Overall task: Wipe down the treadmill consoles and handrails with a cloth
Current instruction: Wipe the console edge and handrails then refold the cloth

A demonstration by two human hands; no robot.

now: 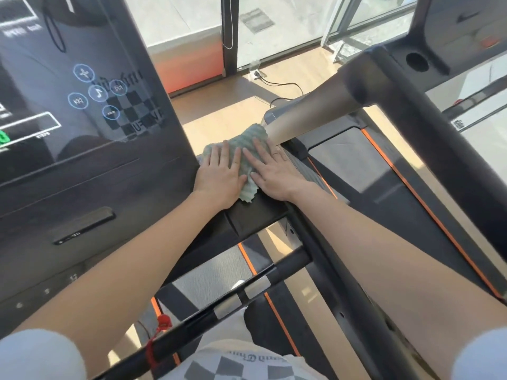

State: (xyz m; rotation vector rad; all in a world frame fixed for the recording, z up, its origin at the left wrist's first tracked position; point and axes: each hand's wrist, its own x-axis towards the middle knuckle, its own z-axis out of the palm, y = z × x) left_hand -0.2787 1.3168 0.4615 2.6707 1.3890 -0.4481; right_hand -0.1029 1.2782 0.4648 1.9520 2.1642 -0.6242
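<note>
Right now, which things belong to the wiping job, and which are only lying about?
For the job: green cloth, pressed flat by left hand and right hand; treadmill console; handrail bar.
Lying about: black power cable on the floor; red safety clip.

cloth (247, 144) is lying on the side arm (258, 212), just right of the console (96, 160) | left hand (219, 174) and right hand (274, 171) are resting flat on it, side by side | crossbar (290, 263) is running nearer the person, under the forearms | neighbouring treadmill (356, 165) is sitting to the right | floor socket (258, 74) is sitting beyond the hands
</note>
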